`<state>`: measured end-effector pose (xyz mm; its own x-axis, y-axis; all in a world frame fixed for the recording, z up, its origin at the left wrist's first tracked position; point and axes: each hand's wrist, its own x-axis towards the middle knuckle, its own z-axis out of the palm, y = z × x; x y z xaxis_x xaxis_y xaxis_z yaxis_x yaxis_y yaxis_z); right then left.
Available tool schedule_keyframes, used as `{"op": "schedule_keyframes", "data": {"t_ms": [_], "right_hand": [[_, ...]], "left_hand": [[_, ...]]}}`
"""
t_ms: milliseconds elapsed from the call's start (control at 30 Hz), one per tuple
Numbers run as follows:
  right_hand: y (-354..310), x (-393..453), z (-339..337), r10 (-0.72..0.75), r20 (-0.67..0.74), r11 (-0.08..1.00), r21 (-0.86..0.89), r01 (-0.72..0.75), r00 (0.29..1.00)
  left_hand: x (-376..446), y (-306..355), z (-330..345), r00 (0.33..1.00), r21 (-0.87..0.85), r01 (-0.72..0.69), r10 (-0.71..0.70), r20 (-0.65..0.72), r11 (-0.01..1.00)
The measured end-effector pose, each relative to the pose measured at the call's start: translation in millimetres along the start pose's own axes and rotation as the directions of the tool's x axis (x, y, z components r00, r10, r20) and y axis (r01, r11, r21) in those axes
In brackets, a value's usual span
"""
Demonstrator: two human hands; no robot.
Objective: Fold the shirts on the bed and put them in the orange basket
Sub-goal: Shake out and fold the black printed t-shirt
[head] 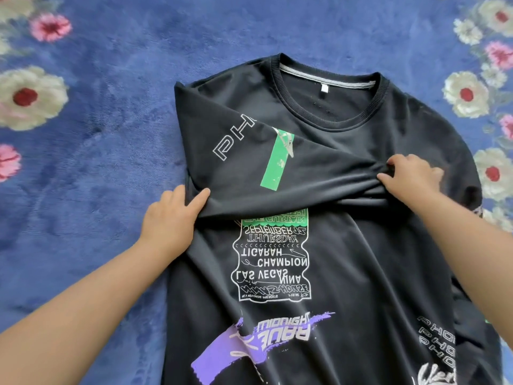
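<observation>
Blanket [111, 134]: plush blue fabric, spread flat, filling the whole background. Woven flower pattern at both side edges. Left side: cream flower with red centre [27, 97]; pink flower [50, 26] above it; a second pink flower [8, 162] below, cut by the frame. Right side: column of cream and pink flowers [469, 94] from top corner downward.

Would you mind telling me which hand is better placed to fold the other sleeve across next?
Probably the right hand: it pinches the black T-shirt near the unfolded side, while the left hand holds the folded sleeve.
</observation>
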<state>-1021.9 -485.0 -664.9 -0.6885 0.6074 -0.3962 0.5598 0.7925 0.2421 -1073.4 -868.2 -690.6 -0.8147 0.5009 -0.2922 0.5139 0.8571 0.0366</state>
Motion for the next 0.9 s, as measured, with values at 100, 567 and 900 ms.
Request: {"op": "schedule_keyframes", "data": {"t_ms": [100,567,900], "right_hand": [[-23.5,-4.0,-10.3,-0.067,-0.112,0.995,-0.086,0.058,0.991],[-286.9,-25.2,-84.7,-0.596,-0.068,0.724,0.385,0.572,0.8],[-337.1,6.4,-96.3,-0.632,0.019,0.494,0.78,0.384,0.774]], "left_hand": [[1.2,-15.1,-1.7,0.973,-0.318,0.049,0.026,0.228,0.947],[5.0,-107.1,46.2,0.938,-0.246,0.262,-0.307,-0.163,0.933],[4.7,-117.2,68.4,0.895,-0.254,0.197,-0.279,-0.348,0.947]]}}
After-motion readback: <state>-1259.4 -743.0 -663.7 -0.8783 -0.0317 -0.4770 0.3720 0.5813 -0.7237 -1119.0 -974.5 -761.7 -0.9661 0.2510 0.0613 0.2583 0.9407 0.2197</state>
